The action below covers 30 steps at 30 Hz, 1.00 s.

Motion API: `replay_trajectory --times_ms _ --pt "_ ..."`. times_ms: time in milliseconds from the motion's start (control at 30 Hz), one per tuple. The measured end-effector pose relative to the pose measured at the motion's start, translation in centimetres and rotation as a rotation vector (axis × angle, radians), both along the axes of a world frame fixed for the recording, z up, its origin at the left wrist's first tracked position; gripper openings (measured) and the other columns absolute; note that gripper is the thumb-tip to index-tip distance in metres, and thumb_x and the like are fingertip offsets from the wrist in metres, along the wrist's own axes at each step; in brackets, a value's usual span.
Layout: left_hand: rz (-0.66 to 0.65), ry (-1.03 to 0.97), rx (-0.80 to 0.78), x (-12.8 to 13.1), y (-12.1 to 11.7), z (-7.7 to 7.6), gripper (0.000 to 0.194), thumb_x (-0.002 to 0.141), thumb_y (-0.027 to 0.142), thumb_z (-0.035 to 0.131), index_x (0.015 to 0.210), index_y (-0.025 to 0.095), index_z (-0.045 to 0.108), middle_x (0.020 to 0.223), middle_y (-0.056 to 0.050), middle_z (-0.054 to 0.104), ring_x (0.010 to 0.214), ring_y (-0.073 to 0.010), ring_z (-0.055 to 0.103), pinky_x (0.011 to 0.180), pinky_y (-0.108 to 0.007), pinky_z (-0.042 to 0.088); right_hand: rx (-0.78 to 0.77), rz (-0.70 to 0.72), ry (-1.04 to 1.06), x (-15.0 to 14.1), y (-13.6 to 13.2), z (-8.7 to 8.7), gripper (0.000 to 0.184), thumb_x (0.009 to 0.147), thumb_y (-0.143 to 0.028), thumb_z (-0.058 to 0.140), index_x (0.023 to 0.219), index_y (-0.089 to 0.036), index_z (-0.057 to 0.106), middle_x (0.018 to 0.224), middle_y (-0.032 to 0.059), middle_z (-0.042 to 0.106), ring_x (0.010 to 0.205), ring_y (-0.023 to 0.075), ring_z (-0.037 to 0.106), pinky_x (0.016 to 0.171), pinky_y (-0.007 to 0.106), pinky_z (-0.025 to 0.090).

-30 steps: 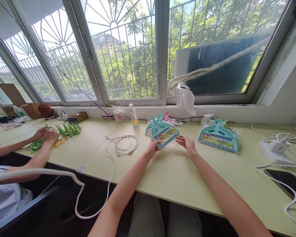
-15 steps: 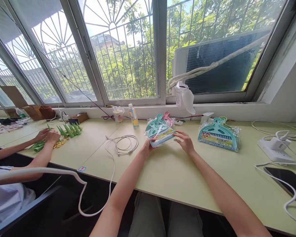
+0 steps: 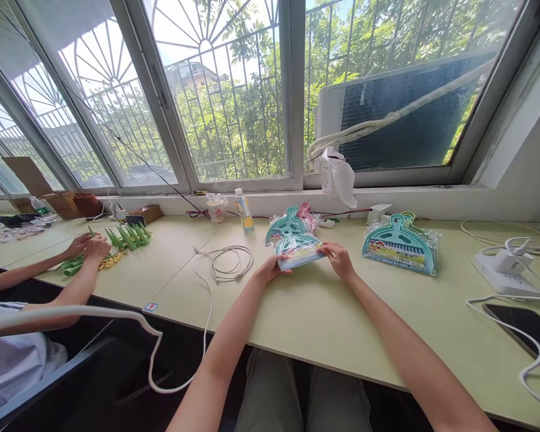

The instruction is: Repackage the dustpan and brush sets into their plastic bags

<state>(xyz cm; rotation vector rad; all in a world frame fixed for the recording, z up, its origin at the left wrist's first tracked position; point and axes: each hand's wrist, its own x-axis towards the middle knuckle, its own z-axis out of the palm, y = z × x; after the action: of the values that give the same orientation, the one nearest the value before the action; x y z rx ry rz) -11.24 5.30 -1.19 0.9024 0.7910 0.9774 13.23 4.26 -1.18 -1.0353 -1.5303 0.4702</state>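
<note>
Centrally, beyond the near edge of the pale surface, the left hand pinches one lower corner of a plastic-wrapped teal dustpan set, while the right hand pinches its opposite corner. The set is held between them, over the middle of the surface. Toward the right edge sits a wrapped teal-and-green stack. Just behind the held set is a teal-and-pink pile, and left of that, near the far edge, a bottle stands upright.
</note>
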Motion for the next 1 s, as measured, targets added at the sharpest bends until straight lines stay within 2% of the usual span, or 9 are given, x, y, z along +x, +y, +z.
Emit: replay_trajectory --times_ms 133,300,467,567,667,733,867,933,1000 --pt "-0.081 0.046 -0.031 0.5 -0.4 0.3 0.036 0.072 0.014 0.071 0.106 0.011 0.058 0.084 -0.008 0.065 0.068 -0.0158 0.063 0.060 -0.030 0.058 0.043 -0.065 -0.065 0.3 0.0 -0.1 0.021 0.082 -0.025 0.056 0.077 -0.030 0.076 0.085 0.0020 0.074 0.103 0.0266 0.058 0.097 0.046 0.042" --pt "-0.180 0.065 0.092 0.4 -1.3 0.6 0.047 0.070 0.016 0.074 0.113 0.015 0.055 0.090 -0.007 0.067 0.065 -0.0140 0.063 0.062 -0.031 0.059 0.046 -0.117 -0.097 0.8 -0.2 -0.1 0.021 0.082 -0.026 0.056 0.085 -0.030 0.076 0.081 0.0024 0.073 0.100 0.0266 0.058 0.092 0.044 0.044" --pt "-0.253 0.145 0.160 -0.5 -1.7 1.4 0.059 0.068 0.021 0.077 0.122 0.017 0.053 0.097 -0.010 0.069 0.060 -0.0147 0.066 0.059 -0.029 0.059 0.128 -0.125 -0.071 0.3 -0.5 0.1 0.019 0.082 -0.029 0.059 0.087 -0.031 0.077 0.089 0.0035 0.072 0.102 0.0257 0.058 0.095 0.045 0.044" --pt "-0.286 0.166 0.190 -0.8 -1.9 2.0 0.064 0.069 0.023 0.076 0.127 0.015 0.050 0.100 -0.012 0.069 0.060 -0.0147 0.067 0.054 -0.025 0.057 0.211 -0.135 -0.083 -0.1 -0.7 0.2 0.020 0.084 -0.030 0.059 0.092 -0.032 0.077 0.104 0.0045 0.068 0.108 0.0248 0.056 0.098 0.045 0.045" --pt "-0.301 0.185 0.215 -0.9 -1.9 2.1 0.067 0.069 0.024 0.075 0.130 0.015 0.046 0.098 -0.012 0.069 0.057 -0.0145 0.067 0.051 -0.023 0.055 0.254 -0.129 -0.065 -0.2 -0.8 0.2 0.020 0.085 -0.033 0.059 0.095 -0.032 0.076 0.127 0.0047 0.058 0.117 0.0245 0.053 0.097 0.044 0.048" --pt "-0.307 0.198 0.218 -1.0 -1.7 2.0 0.069 0.069 0.024 0.075 0.130 0.015 0.043 0.098 -0.011 0.069 0.058 -0.0154 0.068 0.051 -0.023 0.054 0.237 -0.108 -0.052 -0.1 -0.7 0.0 0.023 0.086 -0.035 0.058 0.099 -0.030 0.076 0.133 0.0051 0.053 0.117 0.0247 0.055 0.096 0.044 0.049" --pt "-0.327 0.247 0.216 -1.4 -1.3 1.4 0.073 0.067 0.027 0.076 0.129 0.015 0.040 0.104 -0.013 0.068 0.061 -0.0171 0.070 0.051 -0.024 0.054 0.126 -0.056 -0.034 -0.2 -0.2 -0.5 0.032 0.084 -0.035 0.058 0.112 -0.027 0.072 0.133 0.0067 0.058 0.120 0.0273 0.055 0.097 0.045 0.048" --pt "-0.345 0.284 0.214 -1.5 -1.2 1.3 0.074 0.067 0.028 0.076 0.131 0.016 0.039 0.107 -0.014 0.067 0.062 -0.0171 0.070 0.052 -0.025 0.054 0.040 -0.020 0.038 -0.1 0.2 -0.8 0.039 0.081 -0.036 0.061 0.119 -0.027 0.068 0.133 0.0063 0.059 0.124 0.0279 0.053 0.099 0.044 0.047" --pt "-0.355 0.309 0.212 -1.6 -1.2 1.2 0.075 0.068 0.029 0.076 0.132 0.017 0.038 0.110 -0.014 0.067 0.063 -0.0169 0.070 0.054 -0.025 0.054 -0.080 0.042 0.172 0.1 0.4 -1.0 0.055 0.076 -0.037 0.067 0.129 -0.026 0.061 0.133 0.0069 0.059 0.121 0.0276 0.055 0.097 0.042 0.049"
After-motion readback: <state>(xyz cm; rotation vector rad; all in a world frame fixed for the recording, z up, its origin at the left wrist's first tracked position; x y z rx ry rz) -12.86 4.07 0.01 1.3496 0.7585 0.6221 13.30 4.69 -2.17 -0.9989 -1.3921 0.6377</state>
